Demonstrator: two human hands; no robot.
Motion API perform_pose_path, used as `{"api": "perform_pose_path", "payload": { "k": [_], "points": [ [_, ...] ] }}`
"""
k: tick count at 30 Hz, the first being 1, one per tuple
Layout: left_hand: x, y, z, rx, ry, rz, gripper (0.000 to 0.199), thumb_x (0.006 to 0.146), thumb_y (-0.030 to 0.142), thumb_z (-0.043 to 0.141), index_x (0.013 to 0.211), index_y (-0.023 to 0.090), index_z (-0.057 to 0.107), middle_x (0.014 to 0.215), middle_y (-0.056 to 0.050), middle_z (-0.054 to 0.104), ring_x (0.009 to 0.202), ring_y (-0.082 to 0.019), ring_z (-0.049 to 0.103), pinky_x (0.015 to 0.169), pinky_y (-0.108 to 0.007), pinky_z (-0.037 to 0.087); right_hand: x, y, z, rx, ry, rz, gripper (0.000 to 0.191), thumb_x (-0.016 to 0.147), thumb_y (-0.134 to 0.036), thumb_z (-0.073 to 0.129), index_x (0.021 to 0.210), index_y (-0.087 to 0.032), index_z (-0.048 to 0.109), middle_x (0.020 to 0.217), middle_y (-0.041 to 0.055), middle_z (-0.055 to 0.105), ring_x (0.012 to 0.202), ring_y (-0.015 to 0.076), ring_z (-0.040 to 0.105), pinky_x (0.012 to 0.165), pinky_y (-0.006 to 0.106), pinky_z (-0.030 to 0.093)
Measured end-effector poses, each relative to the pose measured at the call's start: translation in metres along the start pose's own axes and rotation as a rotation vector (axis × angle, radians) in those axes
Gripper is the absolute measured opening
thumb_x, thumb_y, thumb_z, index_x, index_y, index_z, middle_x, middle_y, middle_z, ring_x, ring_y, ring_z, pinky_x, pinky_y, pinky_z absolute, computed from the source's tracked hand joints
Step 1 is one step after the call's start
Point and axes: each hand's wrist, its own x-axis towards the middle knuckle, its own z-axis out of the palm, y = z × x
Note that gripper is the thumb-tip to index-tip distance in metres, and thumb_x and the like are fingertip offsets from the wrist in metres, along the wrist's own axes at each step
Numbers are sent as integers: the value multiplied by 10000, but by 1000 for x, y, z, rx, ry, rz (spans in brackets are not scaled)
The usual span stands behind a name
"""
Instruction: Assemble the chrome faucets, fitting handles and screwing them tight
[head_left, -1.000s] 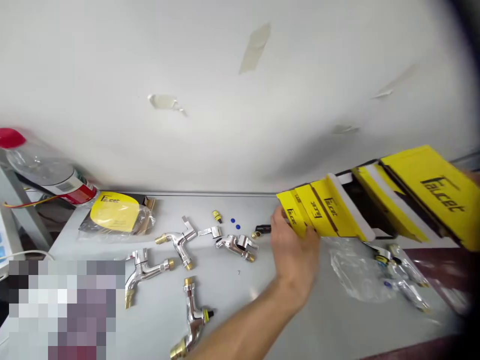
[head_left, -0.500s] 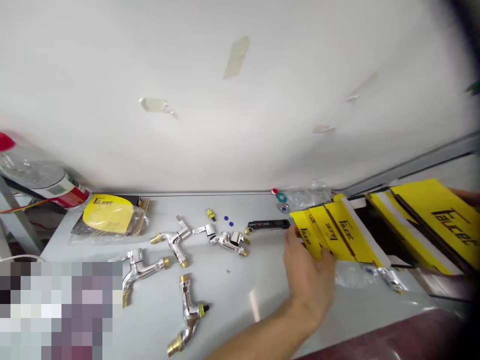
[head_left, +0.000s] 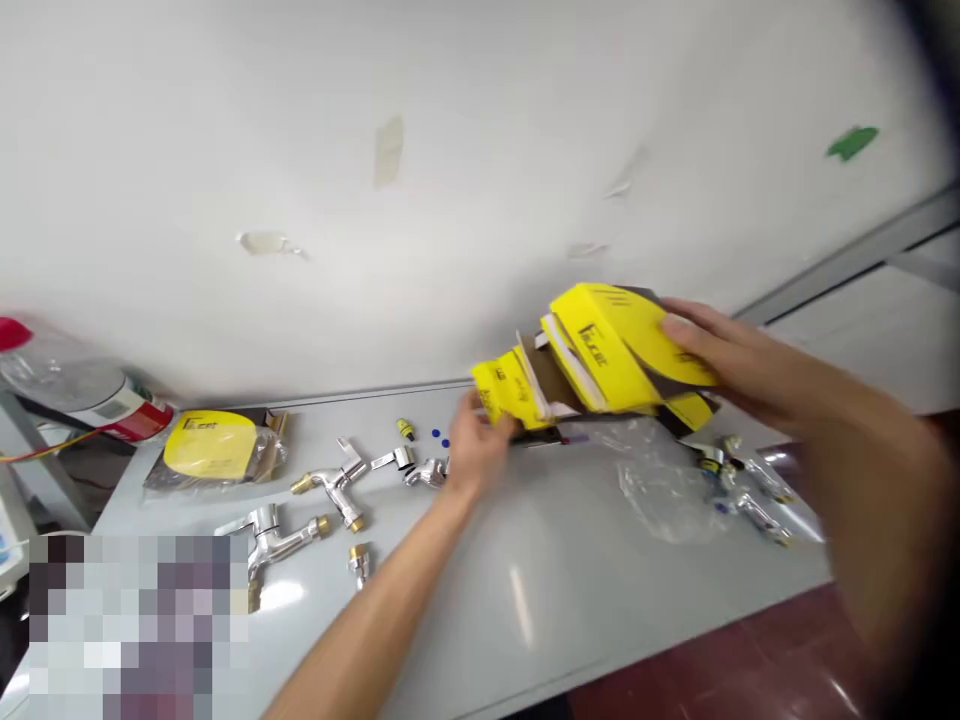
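Observation:
Both my hands hold a folded yellow cardboard box printed with a "Faucet" label, raised above the table. My left hand grips its lower left end, and my right hand lies across its upper right side. Below my left hand sit chrome faucets with brass ends, and my left forearm partly hides one. Two small blue discs lie just beyond my left hand. A clear plastic bag lies under the box.
A yellow-labelled packet in clear plastic lies at the table's back left. Small faucet parts lie at the right. A plastic-covered object with a red top stands at far left. A wall rises behind; a dark red floor shows beyond the front edge.
The box has been folded smaller and moved left, and my right hand has come onto it. The view has swung, showing more floor and wall. The black item is now hidden.

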Motion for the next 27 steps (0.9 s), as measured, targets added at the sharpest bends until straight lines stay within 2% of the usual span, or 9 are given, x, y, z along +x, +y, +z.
{"api": "perform_pose_path", "payload": {
  "k": [2, 5, 12, 15, 17, 19, 23, 25, 27],
  "points": [
    [14, 2, -25, 43, 55, -14, 437, 840, 128, 586, 1269, 140, 505, 1284, -139, 619, 908, -164, 647, 815, -306, 538, 3, -13, 17, 277, -182, -19, 656, 889, -635, 524, 1461, -342, 392, 1373, 68, 596, 1124, 180, 658, 890, 284, 576],
    [26, -2, -49, 104, 36, -30, 340, 828, 149, 606, 1166, 116, 579, 1203, -147, 654, 923, -200, 656, 851, -375, 537, 11, -32, 46, 357, -287, -69, 773, 839, -639, 597, 1477, -260, 381, 1494, 73, 477, 1279, 213, 557, 1063, 335, 493],
    [30, -14, -63, 308, 128, -10, 201, 791, 153, 581, 980, 134, 647, 982, -117, 708, 986, -254, 659, 917, -405, 519, 23, -39, 82, 375, -329, -122, 908, 751, -741, 614, 1443, -189, 415, 1466, 132, 497, 1239, 273, 573, 1017, 361, 505],
    [26, 1, -70, 347, 222, 120, 515, 734, 58, 509, 1235, 168, 558, 1235, -114, 642, 1168, -240, 596, 1005, -376, 496, 29, -43, 88, 327, -345, -145, 934, 703, -752, 647, 1414, -179, 451, 1384, 132, 572, 1129, 271, 630, 923, 356, 545],
    [19, 16, -78, 324, 307, 301, 744, 693, 18, 456, 1411, 205, 402, 1428, -118, 500, 1281, -215, 521, 1061, -363, 476, 33, -47, 88, 290, -369, -166, 920, 697, -752, 652, 1386, -167, 480, 1319, 129, 618, 1059, 262, 653, 876, 344, 555],
    [9, 31, -87, 423, 254, 447, 839, 653, -3, 434, 1448, 259, 382, 1495, -85, 420, 1355, -209, 449, 1123, -374, 434, 37, -49, 84, 254, -376, -213, 886, 723, -762, 619, 1353, -148, 512, 1294, 135, 632, 1037, 258, 656, 864, 331, 549],
    [-3, 48, -97, 612, 51, 454, 891, 651, -9, 415, 1478, 321, 369, 1532, -28, 378, 1385, -245, 417, 1169, -458, 390, 43, -23, 73, 61, -156, -297, 633, 947, -629, 379, 1326, -154, 555, 1354, 125, 595, 1155, 233, 605, 948, 296, 493],
    [-4, 48, -98, 642, 29, 435, 886, 669, -1, 414, 1499, 297, 331, 1541, -46, 367, 1380, -261, 423, 1164, -486, 391, 44, 2, 75, -150, -39, -257, 471, 1010, -433, 329, 1283, -162, 600, 1332, 121, 611, 1201, 221, 577, 997, 288, 451],
    [-5, 48, -100, 659, 39, 444, 866, 681, 15, 423, 1499, 282, 323, 1542, -63, 365, 1381, -265, 425, 1160, -489, 397, 42, 30, 86, -249, -44, -206, 352, 972, -277, 419, 1184, -141, 666, 1257, 142, 652, 1188, 245, 582, 991, 304, 445]
  ]
}}
